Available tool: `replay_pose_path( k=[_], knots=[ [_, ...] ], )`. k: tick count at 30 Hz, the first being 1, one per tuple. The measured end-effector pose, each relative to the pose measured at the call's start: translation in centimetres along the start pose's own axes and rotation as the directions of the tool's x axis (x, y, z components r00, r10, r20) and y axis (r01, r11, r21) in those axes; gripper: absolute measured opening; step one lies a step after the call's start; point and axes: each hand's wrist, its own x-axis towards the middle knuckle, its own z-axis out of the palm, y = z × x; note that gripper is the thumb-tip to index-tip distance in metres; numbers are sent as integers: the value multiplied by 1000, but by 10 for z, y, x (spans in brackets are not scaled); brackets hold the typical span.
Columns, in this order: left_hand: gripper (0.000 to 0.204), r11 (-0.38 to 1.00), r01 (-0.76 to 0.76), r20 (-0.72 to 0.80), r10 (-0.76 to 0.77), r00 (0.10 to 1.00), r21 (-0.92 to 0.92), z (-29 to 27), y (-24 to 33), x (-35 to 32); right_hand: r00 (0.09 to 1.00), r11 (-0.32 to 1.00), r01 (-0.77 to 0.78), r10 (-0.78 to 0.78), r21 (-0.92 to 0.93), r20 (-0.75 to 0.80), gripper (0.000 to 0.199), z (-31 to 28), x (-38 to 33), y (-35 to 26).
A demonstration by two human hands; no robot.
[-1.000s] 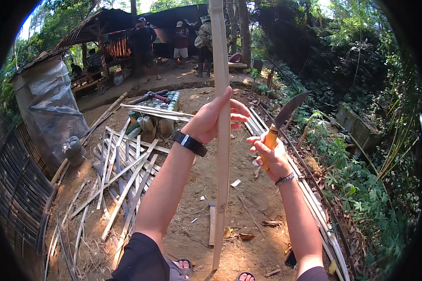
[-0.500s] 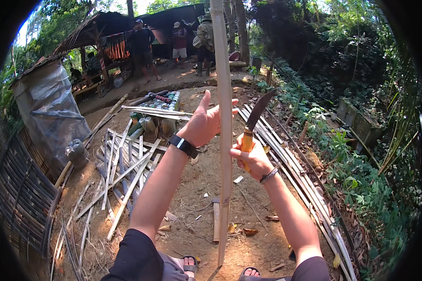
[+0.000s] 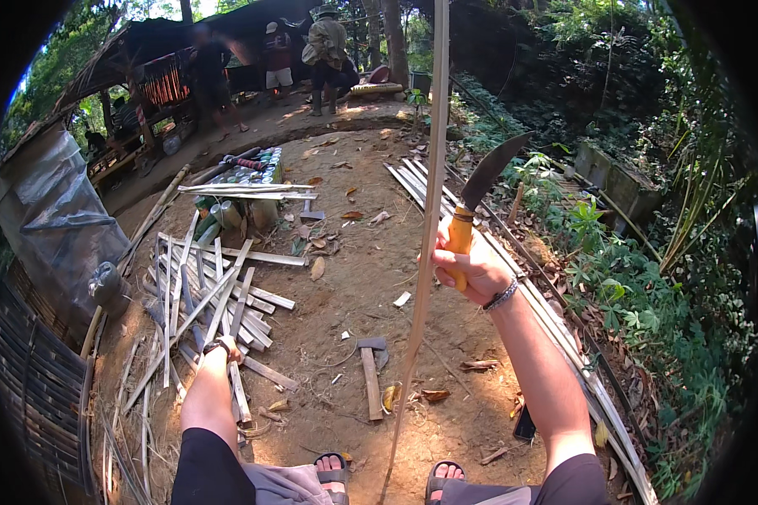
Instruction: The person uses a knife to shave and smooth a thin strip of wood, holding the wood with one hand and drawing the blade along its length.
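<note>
Left hand (image 3: 227, 347), fingers unclear, has left tall pale wooden strip (image 3: 432, 177) to right hand (image 3: 473, 271), fingers clasping orange-handled curved metal knife (image 3: 490, 172).

Through my feed I see brown ground (image 3: 354, 286), with a jumbled heap of strips (image 3: 229, 292) at left, long slats (image 3: 594, 389) down the right, a wooden-handled tool (image 3: 372, 387) near the middle, scattered dry leaves (image 3: 435, 395) and pale chips (image 3: 403, 299).

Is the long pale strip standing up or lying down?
Standing, slightly tilted: the strip rises from between the feet, past the right hand, beyond the picture's top.
</note>
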Motion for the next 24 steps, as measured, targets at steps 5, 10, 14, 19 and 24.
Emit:
replay_pose_path(
  k=[5, 10, 14, 19, 24],
  knots=[
    [53, 980, 0, -473, -97, 875, -201, -17, 177, -47, 998, 998, -41, 37, -53, -60, 28, -25, -13, 4],
    [93, 597, -750, -64, 769, 636, -286, -74, 277, -135, 980, 989, 61, -85, -135, -181, 28, -9, 5, -2],
    [102, 130, -536, 108, 992, 72, -834, -38, 369, -226, 898, 924, 155, -280, -351, -339, 31, -8, 13, -31],
    [115, 202, -469, 228, 974, 2, -860, 24, 407, -283, 785, 840, 337, -500, -424, -367, 27, -4, 18, -60],
    [107, 219, -416, 155, 971, 181, -883, 60, 394, -300, 613, 794, 391, -601, -465, -512, 26, -16, 17, -62]
  ],
)
